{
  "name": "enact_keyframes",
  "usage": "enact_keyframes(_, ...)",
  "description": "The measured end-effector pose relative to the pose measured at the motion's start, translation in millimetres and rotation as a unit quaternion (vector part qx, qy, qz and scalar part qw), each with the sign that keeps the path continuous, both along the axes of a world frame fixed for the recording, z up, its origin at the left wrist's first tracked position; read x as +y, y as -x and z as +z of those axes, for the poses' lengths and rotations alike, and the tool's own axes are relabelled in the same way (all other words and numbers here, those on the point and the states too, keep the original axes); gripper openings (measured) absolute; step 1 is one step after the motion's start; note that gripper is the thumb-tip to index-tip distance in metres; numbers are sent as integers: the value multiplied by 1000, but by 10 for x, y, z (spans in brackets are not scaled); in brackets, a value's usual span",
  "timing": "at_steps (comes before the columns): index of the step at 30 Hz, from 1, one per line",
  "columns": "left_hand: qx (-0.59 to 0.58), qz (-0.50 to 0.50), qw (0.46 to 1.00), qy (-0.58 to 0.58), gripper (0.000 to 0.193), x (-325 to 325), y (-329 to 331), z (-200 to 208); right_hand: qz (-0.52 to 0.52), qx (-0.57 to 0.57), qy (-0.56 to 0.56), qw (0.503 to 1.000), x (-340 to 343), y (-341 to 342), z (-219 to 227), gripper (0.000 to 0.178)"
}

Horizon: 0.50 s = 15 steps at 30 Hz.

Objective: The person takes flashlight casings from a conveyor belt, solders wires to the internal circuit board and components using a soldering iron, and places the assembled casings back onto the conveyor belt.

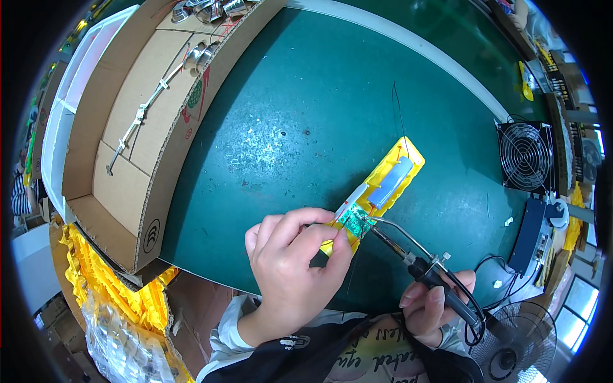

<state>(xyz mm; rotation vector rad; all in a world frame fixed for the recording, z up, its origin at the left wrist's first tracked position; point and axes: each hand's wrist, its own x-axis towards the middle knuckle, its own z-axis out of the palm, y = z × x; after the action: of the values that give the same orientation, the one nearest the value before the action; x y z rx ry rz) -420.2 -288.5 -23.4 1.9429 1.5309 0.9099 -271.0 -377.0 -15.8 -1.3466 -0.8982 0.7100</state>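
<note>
A yellow plastic housing [414, 158] lies open and slanted on the green bench mat. Inside it sit a blue cylindrical battery cell [391, 183] and a small green circuit board [352, 221]. My left hand [294, 255] pinches thumb and forefinger together at the board's left edge; what is between the fingertips is too small to tell. My right hand [434, 305] grips a soldering iron [429, 271] with a curved metal feed tube [403, 232] fixed alongside. The tips of the iron and tube meet at the board's right side. Thin wires trail from both ends of the housing.
A cardboard box [148, 185] on the left holds a jointed metal strip [142, 113] and shiny metal parts [207, 9]. To the right stand a small fan [525, 153], a dark box-shaped unit [531, 235] with cables and a larger caged fan [511, 348]. Yellow pieces [115, 281] fill a container at lower left.
</note>
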Motion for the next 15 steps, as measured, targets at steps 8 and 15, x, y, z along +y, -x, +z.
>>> enact_keyframes(8,3,2,1000,-9,10,-6,1,-18,-10,12,-6,1000,4,-17,-35,23)
enact_keyframes(15,-8,5,1000,-20,7,-15,33,-16,-44,57,-17,997,10,-95,-42,18)
